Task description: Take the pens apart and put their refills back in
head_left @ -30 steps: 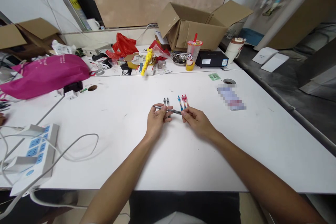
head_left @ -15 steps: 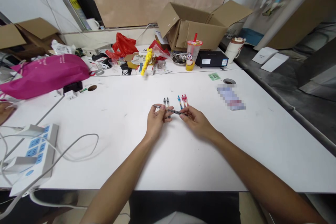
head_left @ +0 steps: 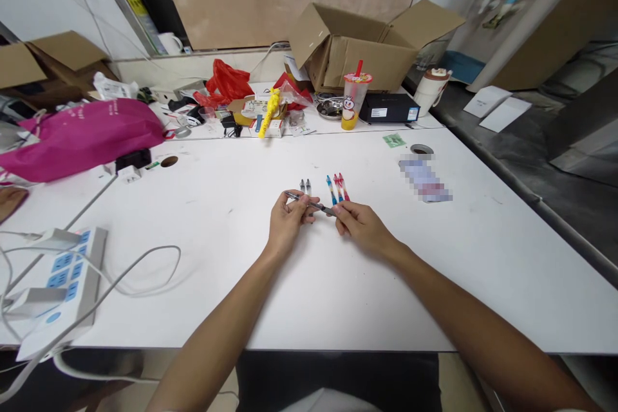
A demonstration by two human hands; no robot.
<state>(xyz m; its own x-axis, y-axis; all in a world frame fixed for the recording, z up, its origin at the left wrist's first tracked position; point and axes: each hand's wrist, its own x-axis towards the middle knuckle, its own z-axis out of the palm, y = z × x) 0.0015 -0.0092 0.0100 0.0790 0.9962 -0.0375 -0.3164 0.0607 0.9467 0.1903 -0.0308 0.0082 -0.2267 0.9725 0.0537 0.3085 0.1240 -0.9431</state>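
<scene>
A slim dark pen (head_left: 318, 206) is held slantwise between my two hands above the white table. My left hand (head_left: 288, 217) is closed on its left part, with thumb and fingers pinching it. The right end sits in the pinched fingers of my right hand (head_left: 360, 222). Just beyond my left fingers lie two grey-black pens (head_left: 306, 187), their lower parts partly hidden by that hand. To the right of them, past my right hand, lie a blue pen (head_left: 331, 188) and two pinkish-red pens (head_left: 342, 185), side by side.
A white power strip (head_left: 91, 270) with looping cables is at the left, near a magenta bag (head_left: 96, 135). Along the back stand a drink cup (head_left: 355, 103), a black box (head_left: 390, 109) and an open cardboard box (head_left: 367, 51). A tape roll (head_left: 421, 150) lies at right.
My right hand has shifted slightly down, uncovering more of the blue and red pens. Its fingers have changed their grip on the pen's end. My left hand barely moves.
</scene>
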